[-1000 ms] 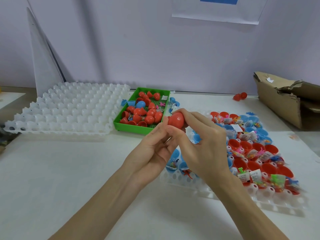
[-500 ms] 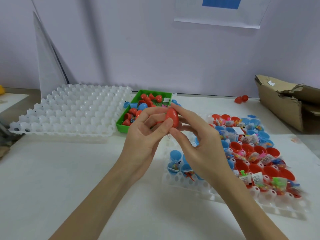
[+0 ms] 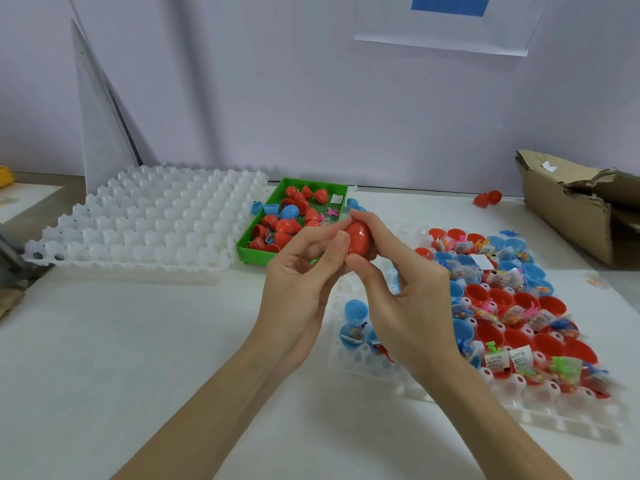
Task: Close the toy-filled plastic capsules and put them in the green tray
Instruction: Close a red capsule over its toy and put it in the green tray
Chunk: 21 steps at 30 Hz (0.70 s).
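A red egg-shaped capsule is held upright above the table between both hands. My left hand pinches its left side with thumb and fingertips. My right hand grips its right side and bottom. Just behind the hands lies the green tray, holding several red capsules and a blue one. To the right, a white holder tray carries several open red and blue capsule halves with bagged toys in them.
A large empty white holder tray lies at the left, with a clear sheet leaning on the wall behind it. A torn cardboard box stands at the far right. A loose red capsule lies near the wall.
The capsule has turned from lying sideways to standing upright in my fingers. Both hands have stayed close together in front of the green tray.
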Each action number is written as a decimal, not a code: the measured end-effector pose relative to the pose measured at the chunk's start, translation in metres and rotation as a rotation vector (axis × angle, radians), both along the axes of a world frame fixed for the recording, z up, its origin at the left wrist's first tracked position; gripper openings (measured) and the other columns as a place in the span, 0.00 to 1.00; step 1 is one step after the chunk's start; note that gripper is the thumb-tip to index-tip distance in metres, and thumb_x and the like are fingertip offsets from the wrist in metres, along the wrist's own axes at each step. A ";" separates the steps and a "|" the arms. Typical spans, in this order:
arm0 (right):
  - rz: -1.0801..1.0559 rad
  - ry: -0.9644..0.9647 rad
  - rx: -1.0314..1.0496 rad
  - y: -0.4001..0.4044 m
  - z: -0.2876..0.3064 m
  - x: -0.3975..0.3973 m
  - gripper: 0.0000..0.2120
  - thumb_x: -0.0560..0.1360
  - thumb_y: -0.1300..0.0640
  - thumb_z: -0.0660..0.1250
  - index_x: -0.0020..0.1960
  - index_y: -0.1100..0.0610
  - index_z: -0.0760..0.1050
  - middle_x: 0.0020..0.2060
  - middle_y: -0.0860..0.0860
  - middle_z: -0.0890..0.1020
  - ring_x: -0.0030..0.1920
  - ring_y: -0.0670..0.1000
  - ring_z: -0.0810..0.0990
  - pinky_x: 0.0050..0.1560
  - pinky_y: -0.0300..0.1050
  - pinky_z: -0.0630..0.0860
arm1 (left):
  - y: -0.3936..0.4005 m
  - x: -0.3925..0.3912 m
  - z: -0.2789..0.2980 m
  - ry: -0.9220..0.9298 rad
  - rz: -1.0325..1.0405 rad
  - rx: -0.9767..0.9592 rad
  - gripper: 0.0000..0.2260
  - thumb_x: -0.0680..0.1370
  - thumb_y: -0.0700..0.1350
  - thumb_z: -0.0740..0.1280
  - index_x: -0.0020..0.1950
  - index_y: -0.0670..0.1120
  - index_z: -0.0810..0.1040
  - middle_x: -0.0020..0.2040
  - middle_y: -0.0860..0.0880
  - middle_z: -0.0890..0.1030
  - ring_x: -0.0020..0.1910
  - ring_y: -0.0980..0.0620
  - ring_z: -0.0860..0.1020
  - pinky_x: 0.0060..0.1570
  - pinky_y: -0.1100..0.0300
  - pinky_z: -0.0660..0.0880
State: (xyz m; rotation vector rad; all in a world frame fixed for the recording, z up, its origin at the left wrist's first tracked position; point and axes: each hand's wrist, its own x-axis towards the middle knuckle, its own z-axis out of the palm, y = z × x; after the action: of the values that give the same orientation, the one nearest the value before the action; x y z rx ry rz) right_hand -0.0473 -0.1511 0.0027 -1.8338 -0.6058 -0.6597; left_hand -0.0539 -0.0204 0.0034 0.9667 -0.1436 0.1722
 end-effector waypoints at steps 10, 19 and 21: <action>0.037 0.083 -0.056 -0.006 -0.002 0.006 0.21 0.80 0.53 0.68 0.72 0.51 0.74 0.54 0.36 0.82 0.54 0.37 0.82 0.55 0.28 0.75 | 0.001 0.000 0.000 -0.028 0.065 0.089 0.08 0.72 0.51 0.76 0.49 0.50 0.88 0.52 0.43 0.88 0.55 0.47 0.86 0.54 0.60 0.82; 0.224 0.274 0.027 -0.007 -0.005 0.002 0.22 0.84 0.54 0.59 0.78 0.51 0.66 0.62 0.35 0.80 0.66 0.40 0.77 0.63 0.35 0.75 | 0.001 -0.002 -0.004 -0.285 0.043 0.584 0.17 0.84 0.47 0.64 0.73 0.52 0.75 0.66 0.57 0.80 0.66 0.54 0.79 0.62 0.66 0.75; 0.300 0.306 0.065 -0.006 -0.002 -0.001 0.20 0.85 0.55 0.59 0.75 0.47 0.69 0.64 0.39 0.80 0.67 0.44 0.77 0.67 0.44 0.76 | -0.001 -0.003 -0.005 -0.327 0.109 0.636 0.16 0.84 0.48 0.64 0.72 0.50 0.76 0.66 0.56 0.80 0.67 0.53 0.78 0.61 0.67 0.76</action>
State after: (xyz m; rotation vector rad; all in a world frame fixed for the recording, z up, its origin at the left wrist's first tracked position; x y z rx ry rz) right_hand -0.0479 -0.1573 0.0004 -1.6937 -0.6283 -0.1918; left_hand -0.0572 -0.0210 -0.0012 1.5774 -0.4662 0.3997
